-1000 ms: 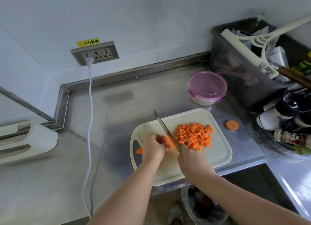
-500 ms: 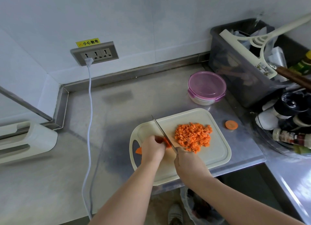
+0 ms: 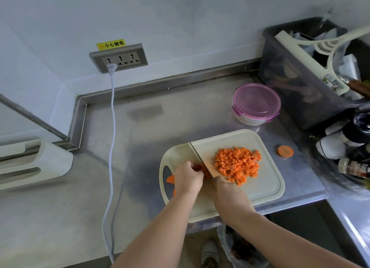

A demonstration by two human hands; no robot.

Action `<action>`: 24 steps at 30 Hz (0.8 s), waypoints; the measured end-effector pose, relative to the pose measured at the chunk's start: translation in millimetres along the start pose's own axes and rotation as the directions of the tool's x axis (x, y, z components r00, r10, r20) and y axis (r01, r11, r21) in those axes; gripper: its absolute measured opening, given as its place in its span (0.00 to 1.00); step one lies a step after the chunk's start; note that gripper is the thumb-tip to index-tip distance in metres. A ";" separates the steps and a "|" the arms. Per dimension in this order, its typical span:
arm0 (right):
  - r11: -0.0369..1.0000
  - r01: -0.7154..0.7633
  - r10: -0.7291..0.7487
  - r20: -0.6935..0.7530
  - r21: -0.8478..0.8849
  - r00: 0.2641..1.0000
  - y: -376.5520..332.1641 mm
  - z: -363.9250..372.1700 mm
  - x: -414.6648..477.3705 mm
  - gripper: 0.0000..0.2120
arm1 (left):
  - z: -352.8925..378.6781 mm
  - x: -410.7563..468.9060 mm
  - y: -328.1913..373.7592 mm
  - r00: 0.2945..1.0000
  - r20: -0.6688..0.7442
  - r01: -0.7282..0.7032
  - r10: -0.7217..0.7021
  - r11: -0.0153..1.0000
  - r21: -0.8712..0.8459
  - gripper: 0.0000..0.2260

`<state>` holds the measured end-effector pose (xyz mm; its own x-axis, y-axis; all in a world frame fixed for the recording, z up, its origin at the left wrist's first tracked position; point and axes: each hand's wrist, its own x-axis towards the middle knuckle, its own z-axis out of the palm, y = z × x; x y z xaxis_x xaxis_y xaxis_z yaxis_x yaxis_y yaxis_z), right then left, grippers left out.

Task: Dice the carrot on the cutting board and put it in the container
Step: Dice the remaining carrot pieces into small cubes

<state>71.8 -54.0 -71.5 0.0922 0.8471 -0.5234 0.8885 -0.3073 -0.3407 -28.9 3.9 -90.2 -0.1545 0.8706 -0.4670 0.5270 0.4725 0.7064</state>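
Note:
A cream cutting board (image 3: 266,179) lies near the counter's front edge. A heap of orange diced carrot (image 3: 238,163) covers its middle. My left hand (image 3: 187,178) holds down a short piece of carrot (image 3: 204,170), mostly hidden under its curled fingers. My right hand (image 3: 230,199) grips the handle of a knife (image 3: 197,156), whose blade rests on the carrot piece right beside my left fingertips. A round container with a pink lid (image 3: 256,103) stands closed behind the board.
A carrot end slice (image 3: 285,151) lies on the steel counter right of the board; a carrot scrap (image 3: 170,179) shows through the board's handle hole. A dark bin (image 3: 296,91) and bottles (image 3: 352,167) crowd the right. A white cable (image 3: 111,147) hangs from the wall socket (image 3: 119,58).
The knife blade has shifted slightly left along the carrot piece, and my left fingers have drawn back with it. The diced heap is unchanged.

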 end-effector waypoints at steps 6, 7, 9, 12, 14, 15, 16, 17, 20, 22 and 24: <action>0.993 0.004 -0.004 0.000 0.116 1.000 3.5 -4.8 3.0 0.10 | -0.7 -3.7 0.8 1.000 -0.001 -0.003 0.003 1.000 -0.003 0.04; 0.990 0.008 -0.006 -0.012 0.139 1.000 4.4 -6.6 2.2 0.09 | -0.5 -4.1 0.9 1.000 0.001 -0.007 0.007 1.000 -0.006 0.03; 0.988 0.024 -0.017 -0.047 0.150 0.999 5.9 -10.1 0.2 0.08 | -1.9 -6.5 1.8 1.000 0.010 -0.010 0.010 1.000 -0.005 0.02; 0.988 0.066 -0.055 -0.081 0.136 0.995 6.5 -14.4 -5.6 0.08 | -2.6 -8.9 3.0 1.000 0.026 0.003 -0.002 1.000 -0.028 0.03; 0.986 0.090 -0.078 -0.088 0.141 0.993 5.5 -15.2 -9.9 0.09 | -2.9 -10.4 3.9 0.999 0.037 0.008 -0.007 0.999 -0.037 0.05; 0.985 0.097 -0.085 -0.086 0.144 0.993 4.6 -14.8 -11.2 0.09 | -3.2 -10.8 4.3 0.999 0.040 0.008 -0.007 0.999 -0.037 0.06; 0.985 0.100 -0.089 -0.083 0.142 0.993 3.5 -14.6 -12.8 0.10 | -3.7 -10.9 4.2 0.999 0.041 0.007 -0.006 0.999 -0.036 0.06; 0.986 0.098 -0.088 -0.075 0.135 0.993 2.4 -14.2 -14.0 0.10 | -3.9 -10.5 4.2 0.999 0.040 0.006 -0.005 0.999 -0.035 0.06; 0.989 0.089 -0.084 -0.049 0.118 0.995 0.4 -12.3 -15.2 0.11 | -4.2 -10.9 5.0 0.999 0.035 0.015 -0.013 0.999 -0.046 0.06; 0.992 0.074 -0.070 -0.039 0.101 0.997 -0.7 -11.0 -14.3 0.12 | -4.7 -11.0 5.8 0.999 0.028 0.020 -0.018 0.999 -0.047 0.06; 0.994 0.054 -0.051 -0.034 0.094 0.998 -0.8 -9.6 -13.1 0.12 | -4.8 -10.7 6.1 1.000 0.025 0.015 -0.014 0.999 -0.041 0.04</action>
<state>74.2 -60.7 -56.9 0.0616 0.8760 -0.4784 0.8459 -0.3003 -0.4408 -28.1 -1.9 -78.4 -0.1412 0.8600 -0.4904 0.4898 0.4911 0.7203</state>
